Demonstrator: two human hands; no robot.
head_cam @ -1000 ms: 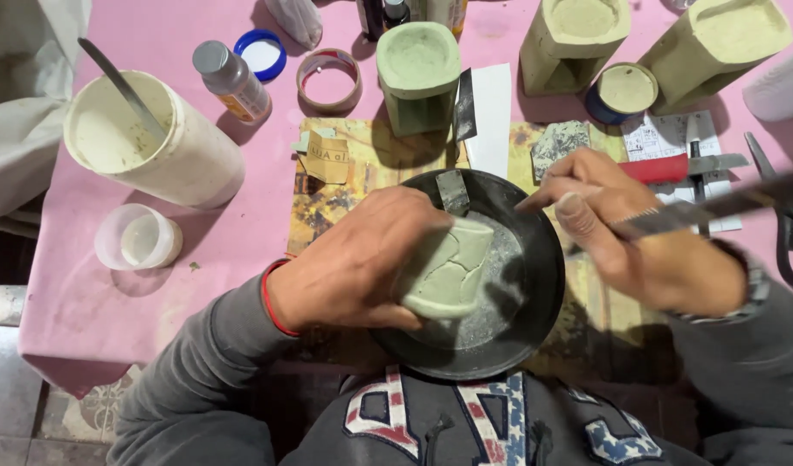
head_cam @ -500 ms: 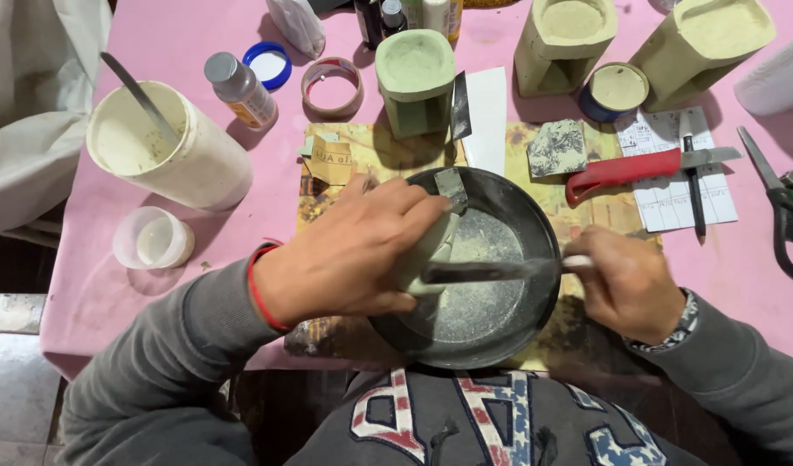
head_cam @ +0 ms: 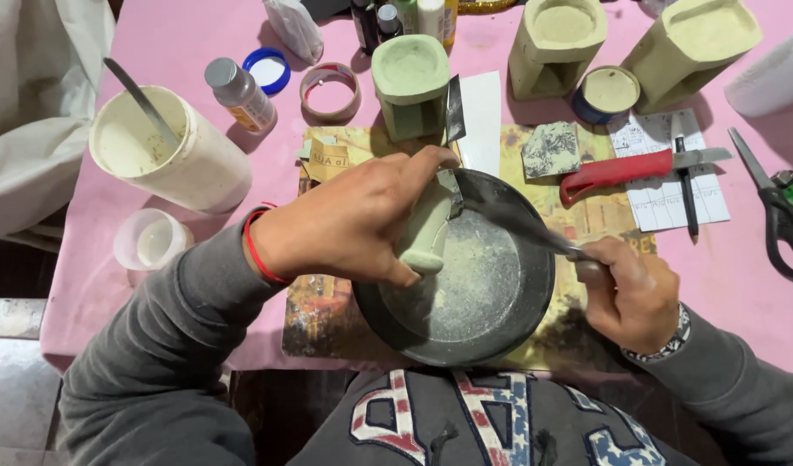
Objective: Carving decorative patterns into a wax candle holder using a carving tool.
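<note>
My left hand (head_cam: 353, 220) grips a pale green cast block (head_cam: 426, 233) and holds it upright over a round black pan (head_cam: 491, 319) dusted with pale powder. My right hand (head_cam: 629, 293) is closed on the handle of a metal knife (head_cam: 508, 216). Its blade reaches up and left across the pan and touches the block near my left fingertips. The pan rests on printed paper (head_cam: 319, 311) laid over a pink tablecloth (head_cam: 137, 293).
A white tub with a stirring stick (head_cam: 168, 155) stands at left, with a small clear cup (head_cam: 150, 242) below it. Green cast blocks (head_cam: 411, 82) line the back. A red-handled knife (head_cam: 620, 168), a pen (head_cam: 685, 185) and scissors (head_cam: 771, 207) lie at right.
My right hand has shifted right and down, swinging the knife from level across the pan to a diagonal. My left hand still holds the block, now turned more upright.
</note>
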